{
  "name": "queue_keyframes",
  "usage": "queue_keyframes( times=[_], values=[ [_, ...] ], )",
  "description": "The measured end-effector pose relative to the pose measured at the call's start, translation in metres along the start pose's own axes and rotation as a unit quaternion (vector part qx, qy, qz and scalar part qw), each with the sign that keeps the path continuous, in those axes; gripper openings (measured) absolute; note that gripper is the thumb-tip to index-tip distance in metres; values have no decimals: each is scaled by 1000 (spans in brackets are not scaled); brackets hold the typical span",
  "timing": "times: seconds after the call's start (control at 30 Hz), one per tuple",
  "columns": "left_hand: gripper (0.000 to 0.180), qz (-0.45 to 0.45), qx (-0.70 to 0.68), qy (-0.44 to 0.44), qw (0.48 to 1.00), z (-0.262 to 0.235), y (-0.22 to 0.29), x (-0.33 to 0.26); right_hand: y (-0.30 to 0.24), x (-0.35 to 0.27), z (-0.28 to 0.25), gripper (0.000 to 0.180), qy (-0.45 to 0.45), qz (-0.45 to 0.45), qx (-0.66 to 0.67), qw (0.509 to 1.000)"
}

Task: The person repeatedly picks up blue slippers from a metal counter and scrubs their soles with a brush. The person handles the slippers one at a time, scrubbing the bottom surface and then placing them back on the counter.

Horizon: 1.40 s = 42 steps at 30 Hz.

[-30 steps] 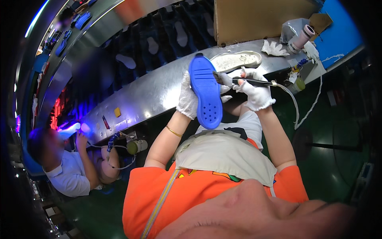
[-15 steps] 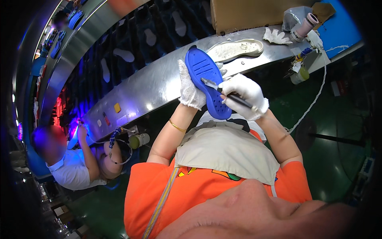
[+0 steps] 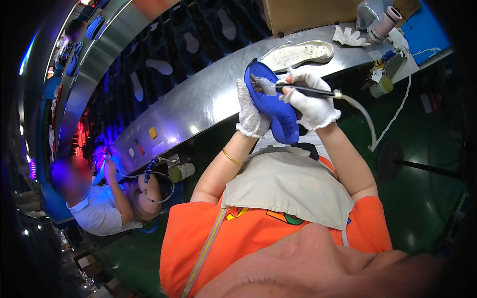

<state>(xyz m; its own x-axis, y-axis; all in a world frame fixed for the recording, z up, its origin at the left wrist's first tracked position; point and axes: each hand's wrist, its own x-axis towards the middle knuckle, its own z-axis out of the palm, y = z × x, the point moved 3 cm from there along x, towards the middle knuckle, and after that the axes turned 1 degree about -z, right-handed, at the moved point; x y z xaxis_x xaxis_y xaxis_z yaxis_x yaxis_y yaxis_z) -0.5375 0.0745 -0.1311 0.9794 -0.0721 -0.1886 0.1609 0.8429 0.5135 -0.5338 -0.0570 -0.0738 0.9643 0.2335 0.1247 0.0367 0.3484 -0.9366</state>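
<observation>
A blue shoe sole is held up in front of me, just off the metal bench edge. My left hand, in a white knit glove, grips it along its left side; the fingers behind it are mostly hidden. In my gloved right hand is a black-handled brush with a pale hose running from its rear end. Its bristles rest on the upper part of the sole. Bare fingertips show through the right glove. A cream-white shoe sole or midsole lies on the bench just beyond.
The curved metal bench runs beside a dark conveyor carrying several pale sole-shaped pieces. A spare white glove, a pink bottle and a cardboard box stand at the back right. A seated co-worker works at left.
The brush has swung to lie more level, its bristles moving up toward the top of the sole. The sole has tilted, and its hose now shows at the right.
</observation>
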Motion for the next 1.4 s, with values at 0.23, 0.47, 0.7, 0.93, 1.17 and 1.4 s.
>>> queue_keyframes(
  times=[0.23,0.47,0.7,0.93,1.17,1.4],
  values=[
    [73,-67,18,-111,991,-7,11,3,-10,-17,12,18,-80,-191,-221,953],
    [75,-99,29,-26,994,-7,20,-7,-8,-32,10,17,-91,-175,-247,949],
    [90,-174,116,-121,970,-12,12,-40,19,-50,-20,16,-34,50,-46,997],
    [103,-142,106,-115,977,2,11,-32,15,-45,-11,12,-15,0,-74,997],
    [109,-27,-3,-139,990,11,24,3,-6,-27,14,14,-92,-94,-179,975],
    [107,60,-45,-143,987,-6,47,31,3,-11,14,7,-53,-120,-96,987]
  ],
)
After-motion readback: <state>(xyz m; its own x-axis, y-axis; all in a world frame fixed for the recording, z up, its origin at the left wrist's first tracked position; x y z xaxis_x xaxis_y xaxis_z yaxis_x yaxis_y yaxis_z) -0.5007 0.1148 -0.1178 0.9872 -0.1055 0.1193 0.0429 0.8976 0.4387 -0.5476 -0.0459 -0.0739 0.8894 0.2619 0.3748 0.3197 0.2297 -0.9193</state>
